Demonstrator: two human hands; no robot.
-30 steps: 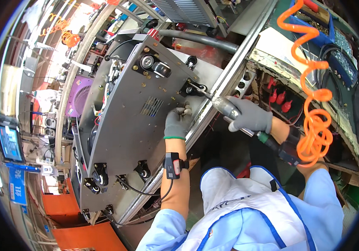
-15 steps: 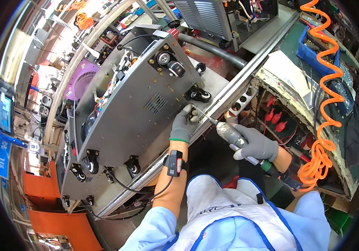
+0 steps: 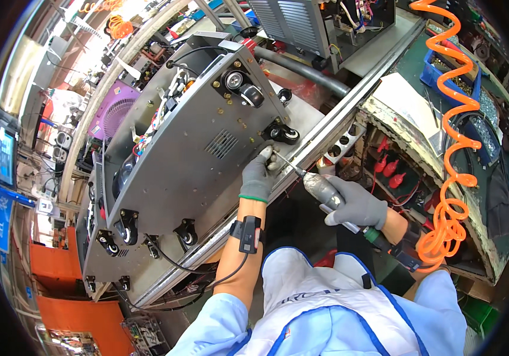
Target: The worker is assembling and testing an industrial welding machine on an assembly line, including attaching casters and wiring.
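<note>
A grey metal base panel [image 3: 189,160] with black caster wheels [image 3: 281,133] lies tilted on the line in front of me. My left hand [image 3: 259,177], in a grey glove, presses its fingertips on the panel's near edge just below a caster, beside the driver's tip. My right hand [image 3: 355,204], also gloved, grips a pneumatic screwdriver [image 3: 319,187]. Its thin bit points up-left to the panel edge at my left fingers. A black wrist strap [image 3: 248,234] with a cord sits on my left forearm.
An orange coiled air hose [image 3: 453,154] hangs at the right. Blue bins [image 3: 444,71] and a worn bench edge [image 3: 403,136] lie right of a metal rail [image 3: 331,130]. A grey ventilated cabinet [image 3: 296,21] stands behind. Orange racks [image 3: 70,308] are lower left.
My right hand with the screwdriver has dropped lower and back from the panel, so the tool now angles up-left. My left hand stays at the panel edge. The view has shifted.
</note>
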